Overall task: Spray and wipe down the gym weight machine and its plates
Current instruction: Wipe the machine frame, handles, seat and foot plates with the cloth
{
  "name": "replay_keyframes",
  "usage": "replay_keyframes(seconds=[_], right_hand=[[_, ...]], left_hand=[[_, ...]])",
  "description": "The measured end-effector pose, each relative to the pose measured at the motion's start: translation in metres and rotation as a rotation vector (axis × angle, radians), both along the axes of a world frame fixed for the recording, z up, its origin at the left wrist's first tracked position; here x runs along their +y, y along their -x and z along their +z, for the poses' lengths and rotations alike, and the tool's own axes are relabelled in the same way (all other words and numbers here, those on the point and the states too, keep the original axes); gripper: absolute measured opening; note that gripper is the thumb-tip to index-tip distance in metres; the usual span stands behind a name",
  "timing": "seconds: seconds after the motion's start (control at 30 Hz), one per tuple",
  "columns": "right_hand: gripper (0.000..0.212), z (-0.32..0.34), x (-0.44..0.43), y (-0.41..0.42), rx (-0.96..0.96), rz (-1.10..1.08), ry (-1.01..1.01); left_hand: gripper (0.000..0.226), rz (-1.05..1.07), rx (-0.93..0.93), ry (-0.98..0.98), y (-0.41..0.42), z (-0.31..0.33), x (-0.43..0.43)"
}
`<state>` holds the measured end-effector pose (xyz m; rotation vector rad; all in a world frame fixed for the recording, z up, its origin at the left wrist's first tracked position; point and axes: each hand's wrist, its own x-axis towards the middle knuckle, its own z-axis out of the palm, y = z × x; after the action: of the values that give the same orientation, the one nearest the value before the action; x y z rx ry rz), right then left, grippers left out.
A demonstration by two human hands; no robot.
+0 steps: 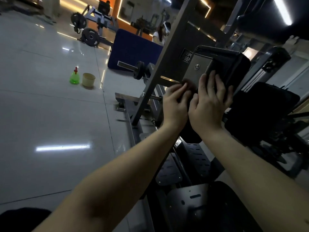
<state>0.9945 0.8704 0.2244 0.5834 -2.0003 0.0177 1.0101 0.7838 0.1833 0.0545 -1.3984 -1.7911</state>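
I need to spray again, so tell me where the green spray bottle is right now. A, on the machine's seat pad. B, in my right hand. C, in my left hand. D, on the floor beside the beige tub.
D: the green spray bottle stands on the floor next to the beige tub, while the left hand and right hand are both up on the machine.

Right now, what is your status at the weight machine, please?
Left hand grips dark cloth at machine frame. Right hand pressed flat on black pad. Green spray bottle parked on floor, nothing blocking.
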Motion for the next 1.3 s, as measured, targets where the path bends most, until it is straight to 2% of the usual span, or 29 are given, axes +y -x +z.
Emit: replay_keyframes(seconds=[0.07,0.13,0.2,0.3,0.4,0.47,0.53,0.63,0.7,0.77,0.93,1.1,1.2,1.3], right_hand=[[0.060,0.002,-0.002,0.000,-0.009,0.005,0.019],[0.058,0.002,0.001,0.000,-0.016,0.022,0.025],[0.057,0.002,0.004,0.001,0.006,0.036,0.035],[0.061,-0.001,0.004,0.003,0.007,0.049,0.040],[0.067,-0.003,0.002,0.003,0.003,0.036,0.035],[0.070,-0.003,0.003,0.002,-0.002,0.024,0.021],[0.074,-0.001,0.004,0.000,-0.014,0.006,-0.003],[0.078,0.000,0.005,-0.004,-0.028,-0.018,-0.058],[0.079,0.001,0.007,-0.006,-0.020,-0.039,-0.079],[0.079,-0.003,0.009,-0.007,-0.009,-0.057,-0.093],[0.081,-0.031,0.011,-0.013,-0.040,-0.046,-0.108],[0.086,-0.066,0.014,-0.023,-0.092,-0.073,-0.122],[0.086,-0.078,0.015,-0.027,-0.111,-0.080,-0.117],[0.083,-0.082,0.017,-0.030,-0.125,-0.065,-0.104]], left_hand=[[0.028,0.008,0.037,0.061,0.016,0.010,-0.014],[0.027,-0.002,-0.006,0.084,0.023,-0.016,-0.023],[0.027,-0.012,-0.128,0.080,0.022,-0.067,-0.022],[0.026,0.034,-0.276,-0.023,0.000,-0.164,0.004],[0.020,0.015,-0.373,-0.086,-0.032,-0.220,0.034],[0.023,0.018,-0.368,-0.107,-0.037,-0.207,0.035],[0.027,0.029,-0.250,-0.086,-0.027,-0.159,0.025],[0.036,0.028,-0.057,0.066,-0.012,-0.088,0.020],[0.045,0.088,0.009,0.183,-0.010,-0.083,0.022],[0.049,0.164,0.020,0.264,-0.014,-0.111,0.026],[0.051,0.208,-0.132,0.317,-0.030,-0.197,0.038],[0.054,0.083,-0.470,0.418,-0.055,-0.285,0.043],[0.053,0.040,-0.571,0.378,-0.063,-0.290,0.047],[0.049,0.043,-0.546,0.320,-0.061,-0.263,0.040]])
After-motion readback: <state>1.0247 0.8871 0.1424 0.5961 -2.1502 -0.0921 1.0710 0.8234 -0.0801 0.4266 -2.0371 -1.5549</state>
